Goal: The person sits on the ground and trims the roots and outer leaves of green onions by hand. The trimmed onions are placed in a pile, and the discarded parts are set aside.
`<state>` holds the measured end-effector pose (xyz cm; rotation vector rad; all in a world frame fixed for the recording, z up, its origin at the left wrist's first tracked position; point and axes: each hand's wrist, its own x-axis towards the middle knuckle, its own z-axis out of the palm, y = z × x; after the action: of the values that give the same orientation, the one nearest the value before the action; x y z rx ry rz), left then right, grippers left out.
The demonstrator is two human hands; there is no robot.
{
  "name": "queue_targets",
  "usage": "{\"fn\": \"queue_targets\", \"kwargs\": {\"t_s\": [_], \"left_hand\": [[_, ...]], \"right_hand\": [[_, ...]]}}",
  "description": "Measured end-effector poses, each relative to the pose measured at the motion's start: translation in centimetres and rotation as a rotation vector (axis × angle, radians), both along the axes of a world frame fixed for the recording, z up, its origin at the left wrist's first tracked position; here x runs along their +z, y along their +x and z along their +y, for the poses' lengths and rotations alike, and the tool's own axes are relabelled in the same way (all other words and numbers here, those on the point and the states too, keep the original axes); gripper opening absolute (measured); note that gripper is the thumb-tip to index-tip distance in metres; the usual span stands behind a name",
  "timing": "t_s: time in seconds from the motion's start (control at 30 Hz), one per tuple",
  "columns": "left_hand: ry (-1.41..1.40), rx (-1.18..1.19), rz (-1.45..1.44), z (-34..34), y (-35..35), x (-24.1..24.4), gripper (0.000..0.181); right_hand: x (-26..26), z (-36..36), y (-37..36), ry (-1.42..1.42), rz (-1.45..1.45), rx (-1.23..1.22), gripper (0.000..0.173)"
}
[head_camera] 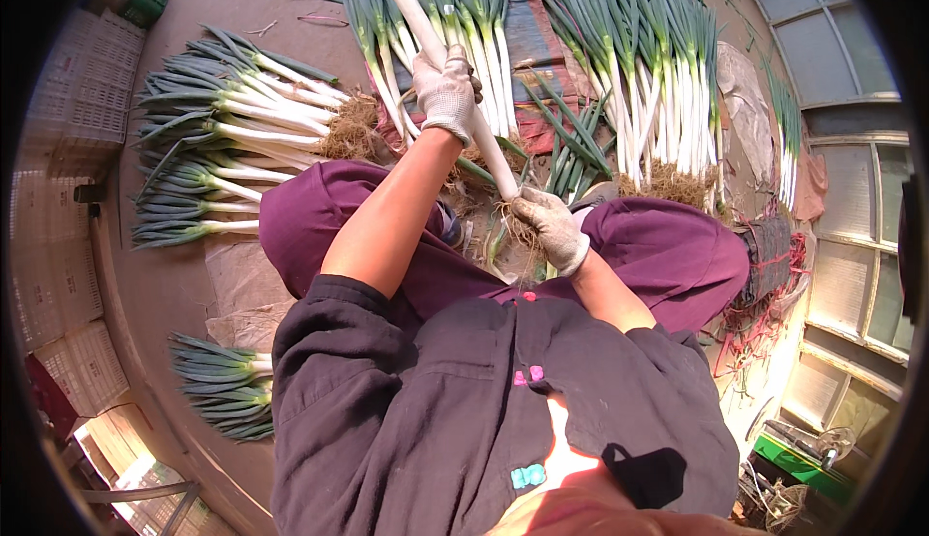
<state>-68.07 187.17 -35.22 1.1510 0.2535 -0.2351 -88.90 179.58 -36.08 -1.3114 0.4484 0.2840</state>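
My left hand [446,90], in a pale knit work glove, is closed round the white shaft of a long leek-like stalk [496,155]. The stalk slants from its green top at the upper middle down to its roots between my knees. At that root end is my right hand [551,224], gloved too, its fingers on the base and the hanging brown roots [524,235]. Behind the held stalk lies a row of similar stalks [468,35]. Loose green leaves [573,144] and trimmings are on the floor near my feet.
A large bundle [653,79] of stalks lies at the upper right, another pile [254,115] at the left, a smaller one [225,387] at the lower left. White plastic crates [87,93] line the left wall. A dark block with red ties [766,256] sits beside my right knee.
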Motion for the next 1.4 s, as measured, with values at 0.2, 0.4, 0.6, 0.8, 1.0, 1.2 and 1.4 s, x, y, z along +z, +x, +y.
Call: {"fn": "queue_targets", "kwargs": {"t_s": [0.2,0.4,0.6,0.8,1.0,1.2,1.4], "left_hand": [[0.114,0.031,-0.011,-1.0,-0.4,-1.0,0.029],[0.334,0.032,-0.168,-2.4,-1.2,-2.1,0.031],[0.105,-0.155,-0.134,-5.0,-3.5,2.4,0.030],[-0.200,-0.564,-0.002,-3.0,-4.4,8.8,0.015],[0.044,-1.004,0.145,0.6,-9.4,10.1,0.019],[0.069,-1.382,0.272,4.6,-13.0,9.2,0.031],[0.019,-1.572,0.307,5.5,-13.6,7.8,0.040]], "right_hand": [[-1.8,0.4,-0.4,-0.414,-0.134,-0.052,0.021],[-6.1,-0.7,0.3,-0.341,-0.038,-0.091,0.020],[-15.0,-1.8,-1.9,-1.355,-0.141,0.938,0.023],[-10.6,-8.6,-0.1,-0.860,0.270,0.443,0.059],[0.2,-14.7,6.2,0.646,-0.383,-0.184,0.091],[1.2,-21.3,3.9,0.919,-0.770,-0.586,0.109],[-1.1,-24.2,0.4,1.121,-0.809,-0.629,0.084]]}}
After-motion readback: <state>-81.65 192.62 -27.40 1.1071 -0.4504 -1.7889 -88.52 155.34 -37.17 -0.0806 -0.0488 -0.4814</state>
